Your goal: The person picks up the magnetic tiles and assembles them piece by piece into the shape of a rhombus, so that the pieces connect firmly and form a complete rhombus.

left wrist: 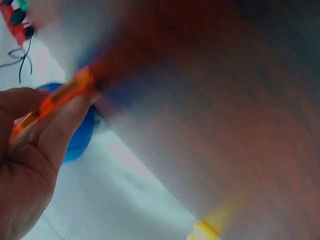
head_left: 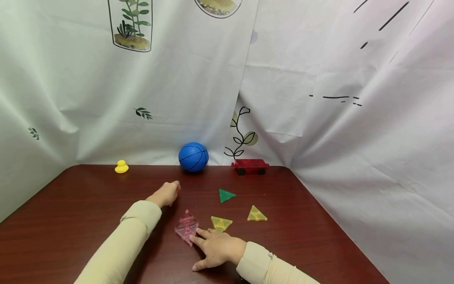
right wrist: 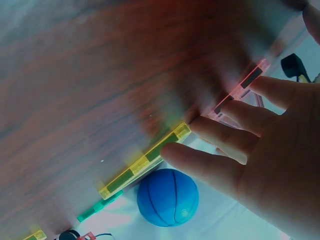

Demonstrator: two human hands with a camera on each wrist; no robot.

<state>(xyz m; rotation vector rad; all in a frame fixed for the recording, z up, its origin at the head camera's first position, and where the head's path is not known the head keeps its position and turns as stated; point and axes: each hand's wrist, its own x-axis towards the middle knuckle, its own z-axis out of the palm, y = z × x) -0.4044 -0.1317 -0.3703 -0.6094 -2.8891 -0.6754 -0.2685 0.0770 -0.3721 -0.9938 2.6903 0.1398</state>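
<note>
My left hand reaches over the table's middle and pinches an orange magnetic tile between thumb and fingers, its edge turned to the left wrist camera. Its full outline is hidden. My right hand is spread low over the table, fingers straight. Its fingertips touch or nearly touch the pink triangular magnetic tiles, which lie edge to edge as a diamond. A yellow triangular tile lies just beyond that hand. Farther right is a second yellow triangular tile, with a green triangular tile behind.
Along the back edge of the dark red table stand a yellow rubber duck, a blue ball and a red wheeled toy car base. A white patterned cloth hangs behind the table.
</note>
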